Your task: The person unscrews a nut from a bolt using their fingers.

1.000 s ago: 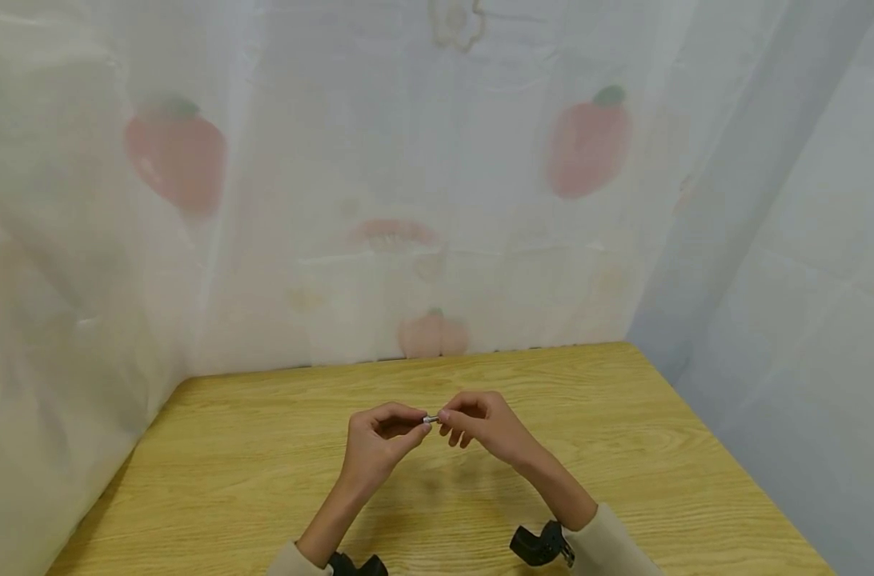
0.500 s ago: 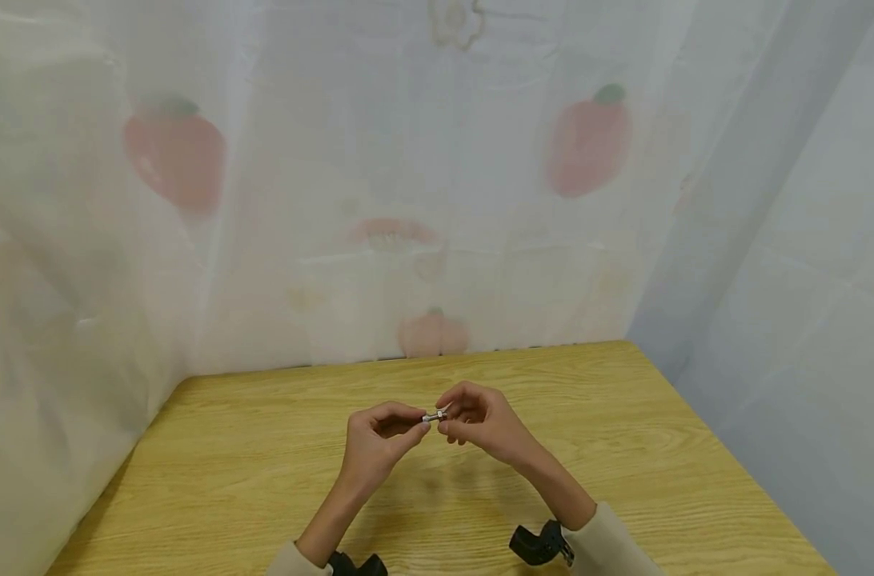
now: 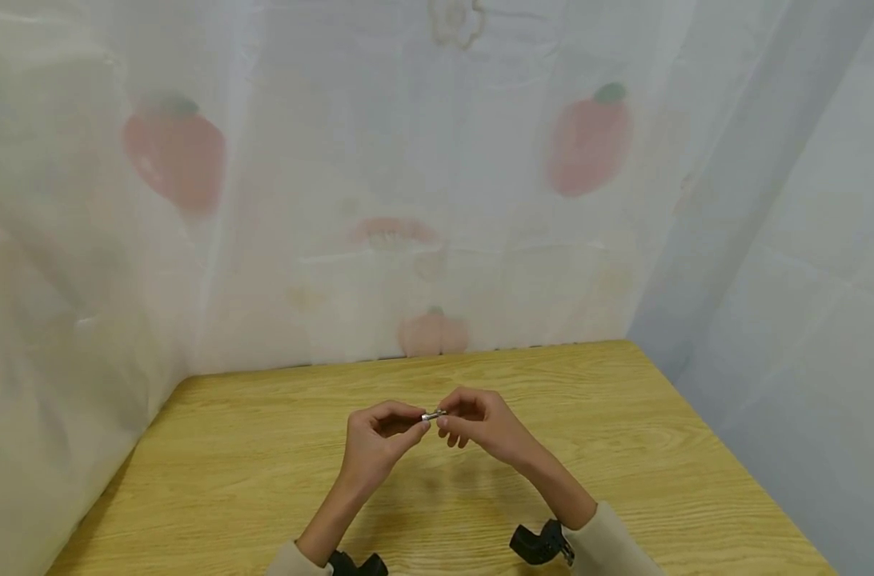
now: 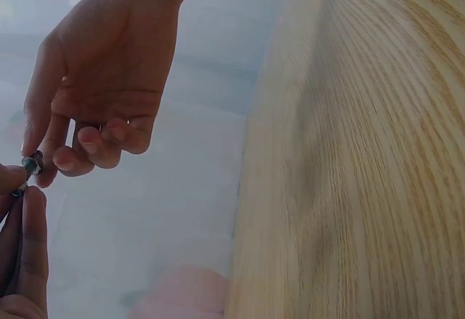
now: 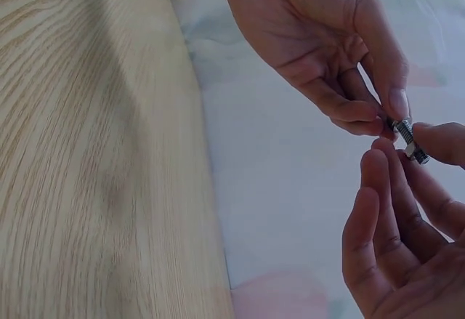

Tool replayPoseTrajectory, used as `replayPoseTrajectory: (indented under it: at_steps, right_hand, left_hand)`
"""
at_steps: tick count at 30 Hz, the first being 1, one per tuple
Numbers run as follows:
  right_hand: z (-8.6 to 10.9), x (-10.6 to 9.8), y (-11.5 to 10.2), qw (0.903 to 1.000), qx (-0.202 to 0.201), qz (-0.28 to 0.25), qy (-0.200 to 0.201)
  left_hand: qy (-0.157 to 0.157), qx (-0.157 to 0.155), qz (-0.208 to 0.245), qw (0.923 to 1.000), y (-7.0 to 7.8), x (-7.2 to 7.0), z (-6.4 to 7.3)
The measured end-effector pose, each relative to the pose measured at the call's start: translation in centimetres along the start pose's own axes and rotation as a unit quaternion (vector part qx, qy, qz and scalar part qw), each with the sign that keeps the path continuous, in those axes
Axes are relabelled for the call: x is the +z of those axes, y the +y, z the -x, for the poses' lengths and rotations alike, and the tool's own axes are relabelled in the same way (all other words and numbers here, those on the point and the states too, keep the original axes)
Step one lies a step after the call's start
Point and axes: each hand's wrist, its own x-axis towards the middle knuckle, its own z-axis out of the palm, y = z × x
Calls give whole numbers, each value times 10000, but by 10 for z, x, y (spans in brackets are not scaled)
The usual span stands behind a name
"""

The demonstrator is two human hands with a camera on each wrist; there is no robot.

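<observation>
A small silvery bolt (image 3: 432,415) is held above the table between both hands, lying nearly level in the head view. My left hand (image 3: 372,448) pinches one end between thumb and fingers, which hide that end. In the right wrist view the bolt's threads are bare in the middle, and a hex nut (image 5: 412,150) sits round it close to the other end. The thumb and forefinger of my right hand (image 3: 491,428) pinch at the nut, its other fingers loosely bent. The left wrist view shows my right hand (image 4: 109,72) above, the nut partly covered.
A wood-grain table (image 3: 264,464) lies under the hands. Pale sheeting (image 3: 322,160) printed with strawberries hangs behind it and along both sides. Black wrist camera mounts (image 3: 541,544) sit at the cuffs.
Half a second ago the right finger and thumb were spread apart with the nut showing between them; now they have come together at it again. The left hand has stayed in place.
</observation>
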Motion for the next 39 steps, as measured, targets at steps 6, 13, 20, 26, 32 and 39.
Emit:
replayPoseTrajectory:
  at_steps: [6,13,20,26,32,39]
  right_hand:
    - [1,1,0,9997,-171,-138,64]
    - [1,0,-3,9998,204,-9,70]
    - [-1,0,-3,9988,479,-39,-110]
    - [-1,-1,-2,9997,86,-199,-132]
    - [0,-1,-1,9990,-327,-262,-128]
    - [0,0,-4,9998,173,102,15]
  left_hand:
    - [-18,25,-1,10000,-1,0,-1]
    - [-7,-304,120,9995,-1,2,0]
    - [62,-491,189,9986,0,1,1]
    - [11,-133,52,9999,-3,0,0]
    - [-41,-81,-16,10000,-3,-1,0]
    - [-50,-96,32,9999,-2,-1,0]
